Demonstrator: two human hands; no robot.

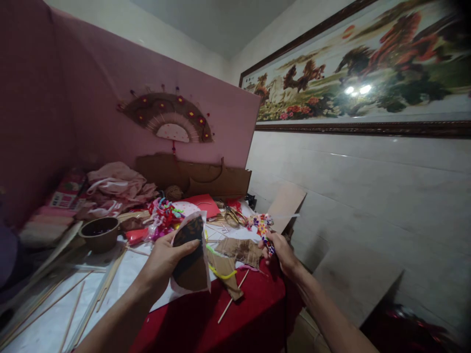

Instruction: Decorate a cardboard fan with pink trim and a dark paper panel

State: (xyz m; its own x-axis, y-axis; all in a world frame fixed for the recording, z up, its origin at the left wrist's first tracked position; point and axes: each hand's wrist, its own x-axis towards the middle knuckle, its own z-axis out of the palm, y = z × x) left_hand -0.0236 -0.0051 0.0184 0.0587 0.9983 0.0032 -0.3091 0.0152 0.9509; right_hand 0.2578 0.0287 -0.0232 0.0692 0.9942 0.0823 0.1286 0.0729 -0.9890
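My left hand (164,257) is closed on a piece of cardboard (189,260) with one curved side, dark and patterned at the top, brown below, with white paper along its edge. The thumb presses on its face. My right hand (281,250), at the table's right edge, has its fingers closed round the lower part of a bunch of small colourful flower pieces (262,224); how they are joined is unclear. Between the hands lie torn brown cardboard scraps (239,250), a yellow pipe cleaner (222,274) and a thin wooden stick (232,296).
Scissors (233,216) and red paper (203,205) lie further back. Pipe cleaners (165,213) are heaped near a brown bowl (99,234). Long sticks (75,309) lie at left on the table, which has a red cloth (253,309). A decorated fan (169,115) hangs on a pink board.
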